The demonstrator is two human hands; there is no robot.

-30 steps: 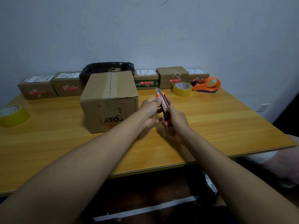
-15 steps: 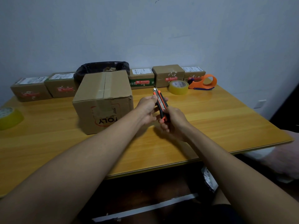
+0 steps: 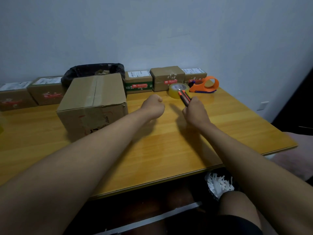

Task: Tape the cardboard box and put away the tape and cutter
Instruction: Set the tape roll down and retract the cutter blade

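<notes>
A brown cardboard box (image 3: 94, 100) with clear tape along its top seam stands on the wooden table (image 3: 169, 150), left of my hands. My right hand (image 3: 194, 112) grips an orange and black cutter (image 3: 184, 97), its tip pointing at a roll of clear yellowish tape (image 3: 177, 89) just behind it. An orange tape dispenser (image 3: 205, 85) lies to the right of that roll. My left hand (image 3: 153, 106) hovers between the box and the cutter, fingers curled into a fist with nothing in it.
Several small parcels (image 3: 167, 78) line the wall at the back of the table. A bin with a black bag (image 3: 93, 72) stands behind the box. Shredded white paper (image 3: 218, 182) lies below the table's front edge, near my knee (image 3: 237, 206).
My left hand has let go of the cutter and drawn away to the left. My right hand has carried the cutter right and back, toward the tape roll.
</notes>
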